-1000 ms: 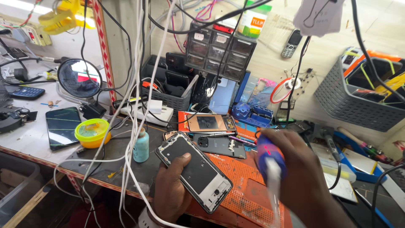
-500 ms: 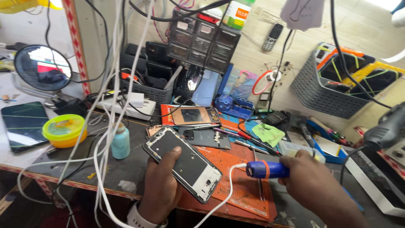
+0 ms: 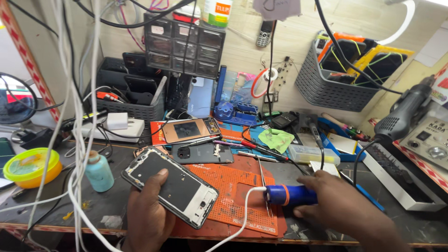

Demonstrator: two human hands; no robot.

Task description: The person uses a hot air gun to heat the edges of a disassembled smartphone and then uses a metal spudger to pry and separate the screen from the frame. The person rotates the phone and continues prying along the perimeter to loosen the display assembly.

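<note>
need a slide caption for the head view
Left hand holds an opened phone; right hand grips a blue tool.

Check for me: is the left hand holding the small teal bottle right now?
No, the left hand grips the opened phone frame, while the teal bottle stands untouched on the bench beside it.

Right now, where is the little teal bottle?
The teal bottle stands on the bench at the left, between the yellow bowl and the opened phone under the left hand.
</note>
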